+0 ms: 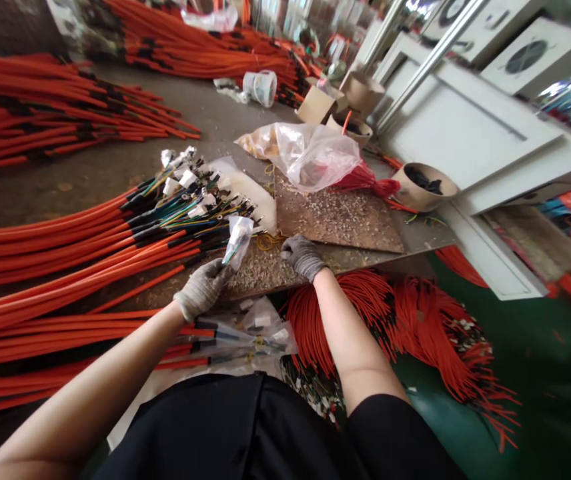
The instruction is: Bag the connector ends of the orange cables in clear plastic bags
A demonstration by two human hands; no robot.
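You're working in a wire-harness workshop. Long orange cables (50, 113) lie bundled in heaps on the grey bench (90, 180) to the left and far off, more sit on the green factory floor (530, 353) near right, and white electrical cabinets (470, 127) with round fans (525, 57) line the far right.

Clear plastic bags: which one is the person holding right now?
The small bag pinched in the left gloved hand; the larger bags lie loose, one on the bench, one below its edge.
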